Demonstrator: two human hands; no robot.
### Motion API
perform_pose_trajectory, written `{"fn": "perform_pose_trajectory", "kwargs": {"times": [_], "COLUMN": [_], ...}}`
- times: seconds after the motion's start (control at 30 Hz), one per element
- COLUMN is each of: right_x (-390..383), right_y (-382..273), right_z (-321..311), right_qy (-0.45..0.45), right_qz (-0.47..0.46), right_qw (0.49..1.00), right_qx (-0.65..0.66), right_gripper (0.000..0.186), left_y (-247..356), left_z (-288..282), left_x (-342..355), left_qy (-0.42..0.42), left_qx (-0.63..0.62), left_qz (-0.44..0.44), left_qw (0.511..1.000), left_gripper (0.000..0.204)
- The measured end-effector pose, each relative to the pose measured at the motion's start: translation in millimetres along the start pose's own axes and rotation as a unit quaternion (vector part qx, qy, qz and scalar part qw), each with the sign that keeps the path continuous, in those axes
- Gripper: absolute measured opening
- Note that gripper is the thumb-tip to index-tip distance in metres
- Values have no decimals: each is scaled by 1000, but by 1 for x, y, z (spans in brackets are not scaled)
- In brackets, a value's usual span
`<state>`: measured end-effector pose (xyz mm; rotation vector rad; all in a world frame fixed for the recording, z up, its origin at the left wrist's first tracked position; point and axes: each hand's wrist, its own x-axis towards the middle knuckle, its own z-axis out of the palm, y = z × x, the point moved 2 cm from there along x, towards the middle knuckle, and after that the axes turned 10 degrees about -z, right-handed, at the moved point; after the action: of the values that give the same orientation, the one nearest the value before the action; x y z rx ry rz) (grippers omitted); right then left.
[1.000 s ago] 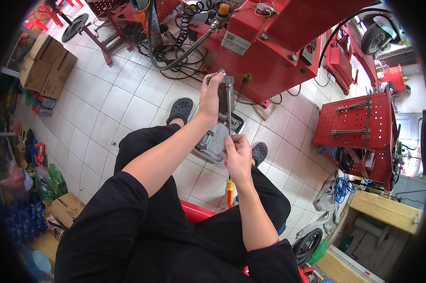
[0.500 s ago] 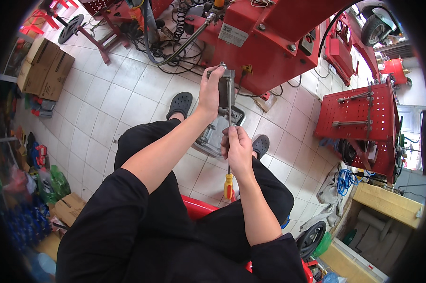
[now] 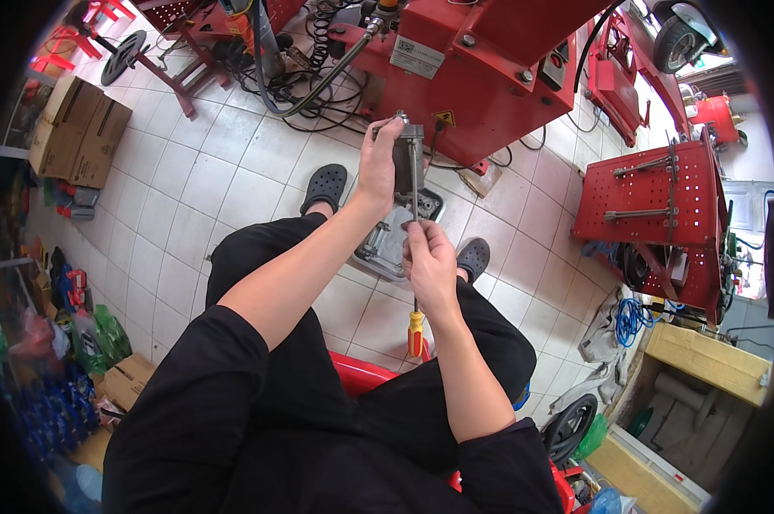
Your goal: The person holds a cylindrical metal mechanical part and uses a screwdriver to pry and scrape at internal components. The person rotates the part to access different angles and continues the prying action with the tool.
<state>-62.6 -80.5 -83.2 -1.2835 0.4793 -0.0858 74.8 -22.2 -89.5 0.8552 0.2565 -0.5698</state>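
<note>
While seated on a red stool (image 3: 370, 373), the person holds a grey metal part (image 3: 404, 158) up over the knees. Left hand (image 3: 378, 167) has fingers wrapped round its body; right hand (image 3: 430, 261) pinches a screwdriver (image 3: 415, 257) shaft, tip up vs. the part. Looks rigid, fairly heavy, prob. greasy — best gripped round the body w/ whole hand.

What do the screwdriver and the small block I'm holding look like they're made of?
Screwdriver, held by the right hand: the thin shaft looks like bare steel, grey with a dull shine; the handle looks like moulded plastic, glossy orange and yellow. Block, in the left hand: probably metal, dull dark grey with a brighter silvery cap on top, though the fingers hide much of it.
</note>
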Motion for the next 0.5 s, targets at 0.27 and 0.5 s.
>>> {"fn": "perform_pose_trajectory", "kwargs": {"times": [0.27,0.5], "right_x": [0,1], "right_y": [-3,2], "right_z": [3,0], "right_qy": [13,19], "right_qz": [5,-17], "right_qw": [1000,998], "right_qx": [-19,-51], "right_gripper": [16,25], "left_y": [-1,-4], "left_z": [0,1], "left_x": [0,-1], "left_qy": [6,2], "left_qx": [-9,-2], "left_qz": [3,-17], "left_qw": [1000,1000], "left_gripper": [31,30]}}
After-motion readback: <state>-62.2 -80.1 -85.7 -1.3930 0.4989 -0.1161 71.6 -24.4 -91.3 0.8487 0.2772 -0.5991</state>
